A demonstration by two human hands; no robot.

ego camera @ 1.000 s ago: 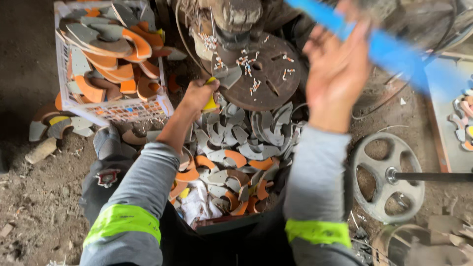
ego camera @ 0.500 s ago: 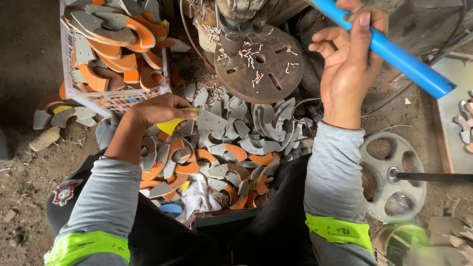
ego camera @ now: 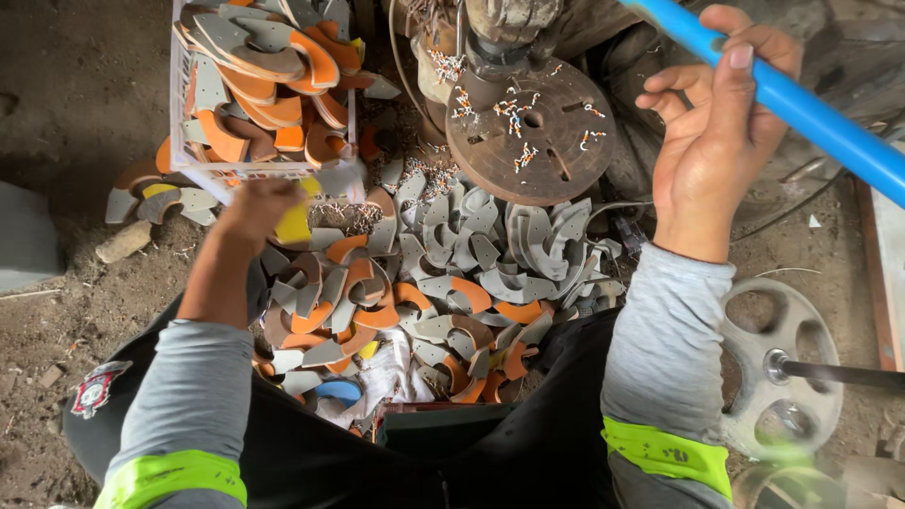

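My left hand (ego camera: 259,203) pinched a yellow piece (ego camera: 294,224) at the crate's (ego camera: 203,170) six o'clock; my right hand (ego camera: 712,132) gripped the blue lever (ego camera: 801,108). Next, seating it probably needs care.

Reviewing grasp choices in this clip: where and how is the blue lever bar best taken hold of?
Grip the blue bar on its round shaft, about where the right hand rests, fingers wrapped over the top and the thumb below. It slants from upper left to lower right with open space under it, so coming from beneath and the near side seems easiest. The left hand is busy with a yellow piece.
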